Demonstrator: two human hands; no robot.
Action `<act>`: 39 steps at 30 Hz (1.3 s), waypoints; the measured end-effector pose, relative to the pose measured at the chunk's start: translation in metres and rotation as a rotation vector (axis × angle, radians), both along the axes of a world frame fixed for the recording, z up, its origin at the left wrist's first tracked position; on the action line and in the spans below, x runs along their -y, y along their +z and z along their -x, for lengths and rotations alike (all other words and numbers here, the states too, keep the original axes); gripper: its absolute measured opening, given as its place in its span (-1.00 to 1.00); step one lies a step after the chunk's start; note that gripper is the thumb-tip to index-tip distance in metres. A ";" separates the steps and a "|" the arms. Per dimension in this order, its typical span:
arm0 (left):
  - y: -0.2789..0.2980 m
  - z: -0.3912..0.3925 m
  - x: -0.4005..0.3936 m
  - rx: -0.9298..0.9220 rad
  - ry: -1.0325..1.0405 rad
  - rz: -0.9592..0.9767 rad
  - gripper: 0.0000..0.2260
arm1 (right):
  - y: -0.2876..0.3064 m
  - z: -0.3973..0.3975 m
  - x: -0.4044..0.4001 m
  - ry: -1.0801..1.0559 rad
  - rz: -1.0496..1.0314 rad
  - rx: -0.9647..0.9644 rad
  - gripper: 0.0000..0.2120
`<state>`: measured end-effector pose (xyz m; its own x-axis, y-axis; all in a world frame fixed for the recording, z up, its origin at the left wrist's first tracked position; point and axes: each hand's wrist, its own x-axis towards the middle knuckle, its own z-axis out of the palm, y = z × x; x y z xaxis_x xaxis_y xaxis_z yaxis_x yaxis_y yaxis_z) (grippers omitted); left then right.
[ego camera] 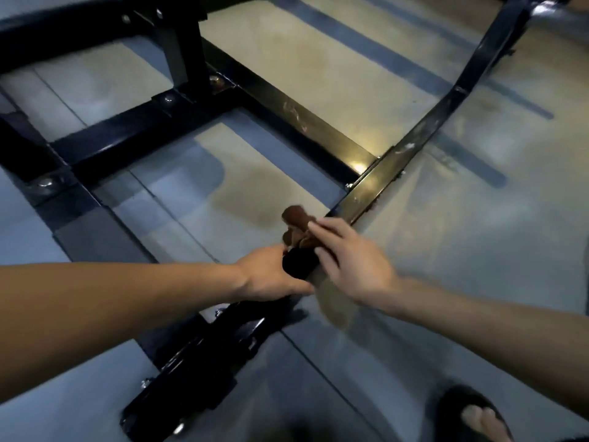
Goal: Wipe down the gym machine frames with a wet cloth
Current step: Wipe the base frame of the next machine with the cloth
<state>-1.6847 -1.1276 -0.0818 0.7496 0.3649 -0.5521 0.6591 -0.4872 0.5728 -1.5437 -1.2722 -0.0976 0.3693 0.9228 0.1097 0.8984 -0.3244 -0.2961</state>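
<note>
A black steel machine frame point(322, 129) lies low over the floor, its long rail running from the lower left up to the upper right. A brown cloth point(294, 224) is bunched on that rail near the centre. My right hand point(347, 260) pinches the cloth from the right with curled fingers, slightly blurred. My left hand point(271, 275) grips the rail just below the cloth, thumb under and fingers hidden behind the bar.
Cross bars and an upright post point(181, 49) of the frame fill the upper left. A bolted foot plate point(194, 362) sits at the bottom centre. The tiled floor point(462, 250) looks wet and shiny. My sandalled foot point(475, 416) stands at the lower right.
</note>
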 end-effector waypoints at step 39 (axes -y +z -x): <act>0.007 -0.010 0.011 -0.184 -0.078 -0.227 -0.65 | -0.003 -0.072 0.026 0.304 -0.057 0.127 -0.60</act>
